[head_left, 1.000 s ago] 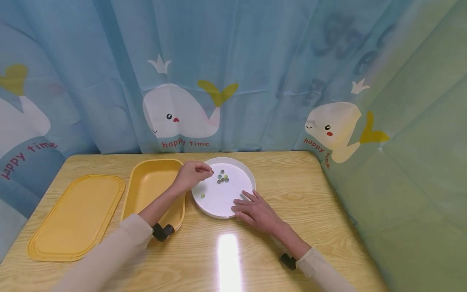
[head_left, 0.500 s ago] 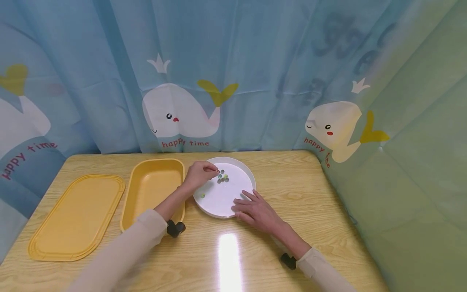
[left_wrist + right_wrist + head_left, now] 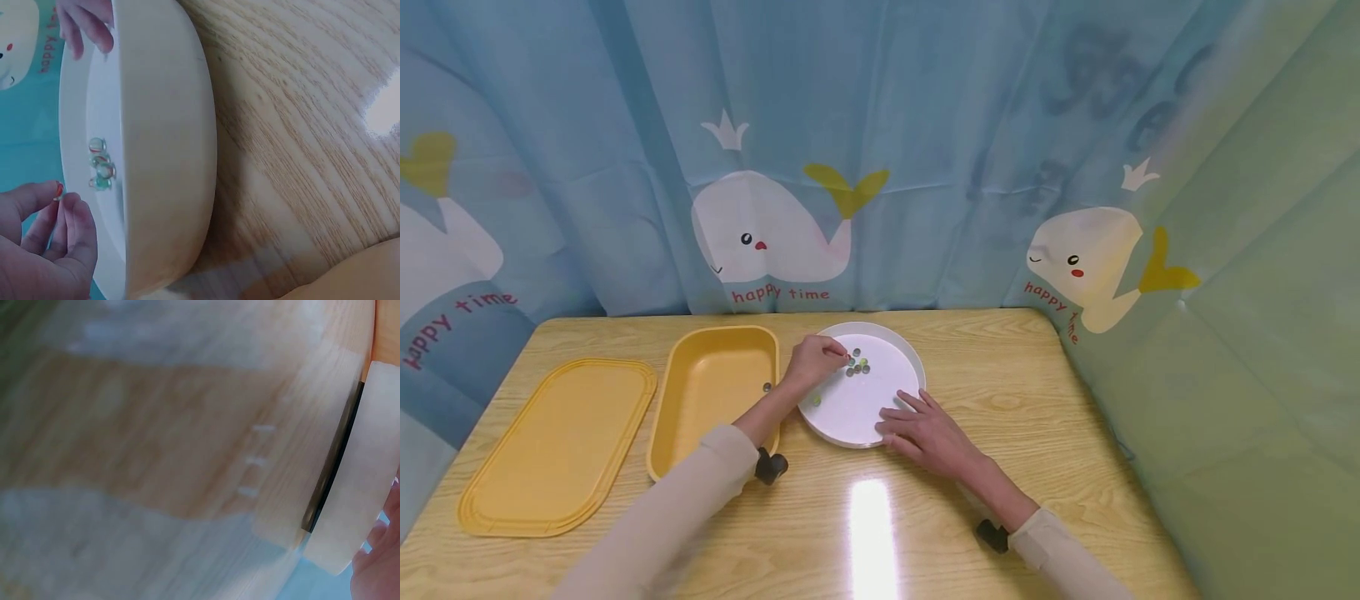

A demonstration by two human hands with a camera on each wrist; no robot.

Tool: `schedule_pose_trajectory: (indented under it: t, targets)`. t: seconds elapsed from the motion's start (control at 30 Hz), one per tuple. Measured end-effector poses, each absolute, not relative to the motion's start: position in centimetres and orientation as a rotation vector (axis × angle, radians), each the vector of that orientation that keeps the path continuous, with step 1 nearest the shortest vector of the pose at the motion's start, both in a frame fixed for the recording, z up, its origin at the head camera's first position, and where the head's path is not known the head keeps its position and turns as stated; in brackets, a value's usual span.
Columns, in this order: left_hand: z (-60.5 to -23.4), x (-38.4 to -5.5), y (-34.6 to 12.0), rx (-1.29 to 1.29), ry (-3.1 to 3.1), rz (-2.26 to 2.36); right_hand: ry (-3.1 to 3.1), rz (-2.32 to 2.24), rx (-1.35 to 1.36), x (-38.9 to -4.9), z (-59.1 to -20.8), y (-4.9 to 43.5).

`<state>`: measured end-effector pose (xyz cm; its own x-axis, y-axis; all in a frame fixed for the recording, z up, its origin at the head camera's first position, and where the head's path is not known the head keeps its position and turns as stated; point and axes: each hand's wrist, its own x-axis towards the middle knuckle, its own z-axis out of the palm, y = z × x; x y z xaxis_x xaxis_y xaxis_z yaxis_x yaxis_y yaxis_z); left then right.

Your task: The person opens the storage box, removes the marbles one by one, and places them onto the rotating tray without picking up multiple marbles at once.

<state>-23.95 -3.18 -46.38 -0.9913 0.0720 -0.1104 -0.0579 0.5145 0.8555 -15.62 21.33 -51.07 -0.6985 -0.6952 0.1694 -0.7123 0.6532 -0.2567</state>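
A small marble (image 3: pixel 59 190) with red in it sits between the thumb and fingertip of my left hand (image 3: pixel 817 360), which pinches it above the left part of a round white tray (image 3: pixel 891 335). Right beside those fingertips, several glass marbles (image 3: pixel 858 368) lie clustered on the tray's floor. One greenish marble (image 3: pixel 817 401) lies apart, nearer the tray's left front. My right hand (image 3: pixel 929 435) rests on the tray's right front rim, its fingers spread and reaching inside. In the right wrist view only part of the right hand (image 3: pixel 382 559) shows, behind the tray's side wall (image 3: pixel 362 469).
A yellow rectangular bin (image 3: pixel 703 375) stands just left of the tray, partly under my left forearm, with a dark marble (image 3: pixel 767 387) in it. Farther left lies a flat yellow lid (image 3: pixel 557 446). A curtain with whales (image 3: pixel 775 225) hangs behind the wooden table (image 3: pixel 1000 375).
My left hand has moved right, towards the marble cluster, with the marble in its pinch. The marble in the yellow bin has come into sight beside my forearm. My right hand has stayed still.
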Motion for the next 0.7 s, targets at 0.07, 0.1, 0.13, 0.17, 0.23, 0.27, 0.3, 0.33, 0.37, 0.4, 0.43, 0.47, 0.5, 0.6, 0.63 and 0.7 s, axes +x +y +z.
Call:
schedule_pose_trajectory:
  t: [0.07,0.1,0.13,0.17,0.23,0.27,0.3,0.33,0.37,0.4,0.43,0.47,0.5,0.6,0.63,0.7]
  targets:
    - [-46.5,-24.0,-3.1,-0.001,2.618,1.477,-2.804,0.47,1.195,-15.6,-51.1,21.4]
    - [-46.5,-24.1,-3.1,-0.013,2.615,1.473,-2.805,0.468,1.194,-15.6,-51.1,21.4]
    - [-46.5,-24.1,-3.1,-0.02,2.615,1.468,-2.804,0.468,1.195,-15.6,-51.0,21.4]
    - [-46.6,-24.2,-3.0,-0.025,2.616,1.46,-2.804,0.468,1.194,-15.6,-51.0,21.4]
    - [-46.7,-24.3,-3.0,-0.036,2.62,1.437,-2.803,0.467,1.195,-15.7,-51.1,21.4]
    - [-46.8,-24.4,-2.9,-0.041,2.62,1.426,-2.801,0.468,1.196,-15.7,-51.1,21.4]
    - [-46.9,-24.5,-2.9,-0.048,2.619,1.414,-2.8,0.469,1.197,-15.7,-51.1,21.4]
    - [-47.0,-24.6,-2.8,-0.054,2.617,1.408,-2.798,0.472,1.198,-15.7,-51.1,21.4]
    - [-47.1,-24.6,-2.8,-0.063,2.613,1.4,-2.796,0.475,1.199,-15.7,-51.1,21.4]
    - [-47.3,-24.7,-2.7,-0.069,2.613,1.392,-2.796,0.476,1.2,-15.7,-51.1,21.4]
    - [-47.3,-24.7,-2.7,-0.077,2.611,1.387,-2.796,0.477,1.2,-15.7,-51.1,21.4]
    - [-47.4,-24.7,-2.7,-0.085,2.608,1.384,-2.797,0.475,1.2,-15.7,-51.1,21.4]
    - [-47.4,-24.7,-2.6,-0.091,2.609,1.378,-2.797,0.473,1.201,-15.7,-51.1,21.4]
    - [-47.4,-24.5,-2.5,-0.105,2.606,1.371,-2.796,0.465,1.201,-15.7,-51.1,21.4]
    - [-47.4,-24.5,-2.5,-0.108,2.606,1.37,-2.795,0.462,1.202,-15.7,-51.1,21.4]
    - [-47.4,-24.5,-2.5,-0.116,2.598,1.376,-2.794,0.459,1.201,-15.7,-51.1,21.4]
